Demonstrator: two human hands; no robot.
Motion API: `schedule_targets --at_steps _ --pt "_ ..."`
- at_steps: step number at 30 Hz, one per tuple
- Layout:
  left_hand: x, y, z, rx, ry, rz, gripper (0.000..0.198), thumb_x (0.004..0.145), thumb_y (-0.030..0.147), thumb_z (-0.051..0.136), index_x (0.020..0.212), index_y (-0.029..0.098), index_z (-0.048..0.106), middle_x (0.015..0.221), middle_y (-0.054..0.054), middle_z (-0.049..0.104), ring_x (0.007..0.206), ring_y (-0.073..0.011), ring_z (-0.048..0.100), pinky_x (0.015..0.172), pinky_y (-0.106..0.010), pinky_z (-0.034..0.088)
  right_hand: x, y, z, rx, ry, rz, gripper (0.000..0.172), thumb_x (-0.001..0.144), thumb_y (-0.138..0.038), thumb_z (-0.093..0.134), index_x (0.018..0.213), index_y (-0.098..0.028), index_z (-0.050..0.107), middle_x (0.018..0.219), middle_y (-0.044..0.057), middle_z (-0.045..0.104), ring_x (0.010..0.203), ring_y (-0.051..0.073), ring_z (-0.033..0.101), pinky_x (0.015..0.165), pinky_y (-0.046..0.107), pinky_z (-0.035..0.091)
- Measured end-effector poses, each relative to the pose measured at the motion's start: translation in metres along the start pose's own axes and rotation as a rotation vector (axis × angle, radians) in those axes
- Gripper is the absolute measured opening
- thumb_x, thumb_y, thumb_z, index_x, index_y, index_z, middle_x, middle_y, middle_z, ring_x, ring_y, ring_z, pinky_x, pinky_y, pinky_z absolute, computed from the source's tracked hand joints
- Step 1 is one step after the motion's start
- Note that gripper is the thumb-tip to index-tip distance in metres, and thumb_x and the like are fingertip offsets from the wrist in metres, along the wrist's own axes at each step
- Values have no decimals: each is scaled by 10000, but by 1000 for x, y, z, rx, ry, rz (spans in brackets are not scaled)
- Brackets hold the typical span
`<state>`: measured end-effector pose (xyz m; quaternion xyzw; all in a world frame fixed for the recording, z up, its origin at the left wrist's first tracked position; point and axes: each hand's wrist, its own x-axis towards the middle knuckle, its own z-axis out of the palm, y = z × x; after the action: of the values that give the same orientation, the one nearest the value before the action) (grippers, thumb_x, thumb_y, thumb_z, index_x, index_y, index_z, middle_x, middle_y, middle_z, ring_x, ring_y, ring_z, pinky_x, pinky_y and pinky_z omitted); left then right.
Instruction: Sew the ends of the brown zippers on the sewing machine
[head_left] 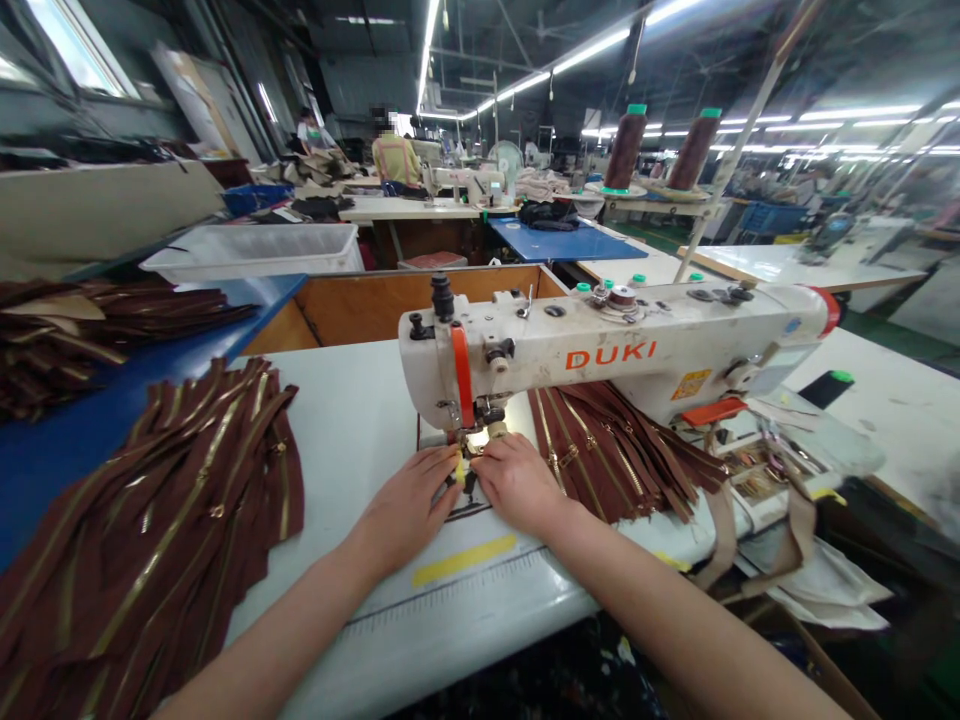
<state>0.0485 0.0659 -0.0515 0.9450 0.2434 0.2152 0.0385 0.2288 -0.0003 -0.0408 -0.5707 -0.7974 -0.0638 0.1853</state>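
Both hands meet at the needle area of a white sewing machine [525, 350]. My left hand [405, 505] has its fingers drawn together beside the presser foot [491, 415], with a bit of yellow [460, 466] at the fingertips. Just right of it, my right hand [521, 485] is closed, its fingertips in front of the foot. Whatever the fingers pinch is small and mostly hidden by them. Brown zippers [600, 450] with gold teeth lie under the machine arm, right of my right hand. A larger heap of brown zippers [180, 500] is spread on the left.
More brown strips [90, 330] lie on a blue surface at far left. A white bin [255, 250] stands behind. A small tray [772, 465] of metal parts sits at right, near hanging beige straps [795, 540]. Two brown thread cones [626, 150] stand behind the machine. People work farther back.
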Motion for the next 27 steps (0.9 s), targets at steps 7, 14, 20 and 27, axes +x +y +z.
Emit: schedule_targets --at_steps 7,14,20,27 --pt "2 3 -1 -7 24 -6 347 947 310 372 1159 105 554 1147 -134 640 1104 -257 555 970 -455 470 -2 0 1 17 40 3 198 911 -173 489 800 -163 652 808 50 606 840 201 496 768 321 350" --pt "16 2 -7 -4 22 -43 238 924 255 400 1055 147 566 1055 -102 647 1015 -238 579 918 -424 490 -2 1 3 54 42 10 201 919 -180 481 856 -159 671 816 57 614 836 201 494 765 324 350" --pt "-31 19 -37 -16 21 -2 193 908 196 418 983 161 592 958 -77 663 913 -213 598 868 -394 505 -4 -3 2 101 67 4 156 884 -139 527 827 -164 670 788 49 613 798 191 497 744 311 360" --pt "-56 27 -57 11 -1 28 283 905 119 380 1127 161 550 1033 -79 658 990 -200 581 900 -372 481 -3 -3 3 104 100 -43 158 875 -116 528 827 -159 672 782 58 617 803 194 514 741 307 385"
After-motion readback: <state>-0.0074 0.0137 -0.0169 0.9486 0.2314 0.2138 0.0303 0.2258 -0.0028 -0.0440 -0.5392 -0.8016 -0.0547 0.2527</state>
